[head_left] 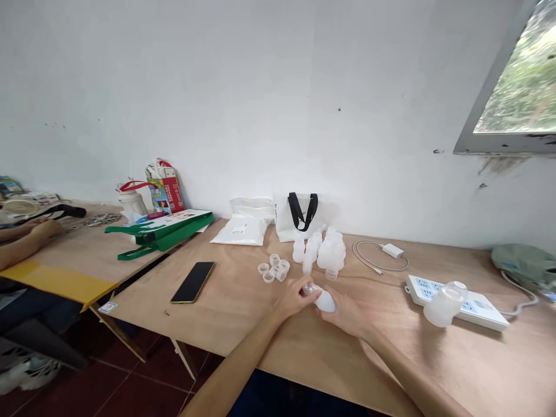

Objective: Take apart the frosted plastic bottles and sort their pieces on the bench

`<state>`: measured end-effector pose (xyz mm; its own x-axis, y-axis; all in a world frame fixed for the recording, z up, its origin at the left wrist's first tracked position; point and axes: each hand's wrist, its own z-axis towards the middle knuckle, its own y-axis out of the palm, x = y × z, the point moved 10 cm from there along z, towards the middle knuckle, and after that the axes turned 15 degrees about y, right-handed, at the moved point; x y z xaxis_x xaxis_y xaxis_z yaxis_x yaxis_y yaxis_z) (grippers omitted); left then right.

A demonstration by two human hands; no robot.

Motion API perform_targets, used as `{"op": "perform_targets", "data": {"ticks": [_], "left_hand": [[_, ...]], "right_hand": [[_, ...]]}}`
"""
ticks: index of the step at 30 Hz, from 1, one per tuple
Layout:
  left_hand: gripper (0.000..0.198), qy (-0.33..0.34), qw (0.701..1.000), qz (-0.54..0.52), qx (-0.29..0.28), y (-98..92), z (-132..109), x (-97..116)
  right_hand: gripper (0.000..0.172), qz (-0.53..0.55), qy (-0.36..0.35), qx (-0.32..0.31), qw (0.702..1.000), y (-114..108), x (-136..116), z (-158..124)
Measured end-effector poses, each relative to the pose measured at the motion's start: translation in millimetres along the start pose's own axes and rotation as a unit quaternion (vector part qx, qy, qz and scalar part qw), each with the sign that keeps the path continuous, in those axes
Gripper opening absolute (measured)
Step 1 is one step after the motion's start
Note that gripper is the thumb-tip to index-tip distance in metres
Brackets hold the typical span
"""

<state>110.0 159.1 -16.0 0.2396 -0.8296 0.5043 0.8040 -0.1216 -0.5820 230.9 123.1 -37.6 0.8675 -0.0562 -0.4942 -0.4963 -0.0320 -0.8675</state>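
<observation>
Both hands meet low over the near middle of the tabletop (243, 313), sharing one small white bottle (325, 300) that lies on its side between them, on the wood or just above it, I cannot tell which. The right hand (350, 317) wraps the base end, probably to stop the bottle from turning. The left hand (294, 298) closes its fingertips on the neck end, where what looks like a clear cap (309, 288) sits. So each hand is narrow and occupied. The forearms come in from the bottom edge and converge in a V, wrists low, palms turned toward each other. Just beyond stand the spare bottles (324, 252) and some loose caps (273, 270) — set within easy reach, it seems. A phone (192, 282) lies to the left and a power strip (473, 304) to the right, with a jar (443, 306) lying on it — all well apart from the hands. Another person's arm (21, 240) rests on the second tabletop (78, 255) at far left
</observation>
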Motion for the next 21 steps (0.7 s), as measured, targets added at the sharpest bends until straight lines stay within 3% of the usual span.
{"op": "perform_targets", "data": {"ticks": [2,4,6,10,15,17,21], "left_hand": [[0.039,-0.018,0.999,-0.022,0.016,-4.0,-2.1,-9.3],[0.04,-0.028,0.998,-0.059,0.013,-4.3,-3.1,-15.1],[0.039,-0.041,0.996,-0.073,0.004,-3.8,-3.8,-19.9],[0.053,-0.087,0.996,-0.007,-0.024,0.2,-6.2,-35.3],[0.067,-0.165,0.985,0.041,0.005,-3.4,-11.7,-49.1],[0.064,-0.151,0.988,0.041,0.013,-7.8,-10.6,-41.1],[0.036,-0.047,0.999,0.0,-0.019,-6.9,-4.5,-13.6]], "right_hand": [[0.026,-0.01,-0.035,-0.041,0.998,6.1,-18.2,5.9],[0.024,-0.043,-0.049,-0.035,0.997,8.5,-28.4,11.0],[0.025,-0.105,-0.044,0.003,0.993,10.6,-30.6,15.2],[0.028,-0.212,-0.047,0.085,0.972,17.1,-29.3,15.3],[0.027,-0.257,-0.062,0.152,0.952,16.2,-29.9,12.1],[0.024,-0.241,-0.064,0.142,0.958,14.4,-28.6,14.5],[0.023,-0.186,-0.047,0.104,0.976,7.7,-20.6,21.1]]}}
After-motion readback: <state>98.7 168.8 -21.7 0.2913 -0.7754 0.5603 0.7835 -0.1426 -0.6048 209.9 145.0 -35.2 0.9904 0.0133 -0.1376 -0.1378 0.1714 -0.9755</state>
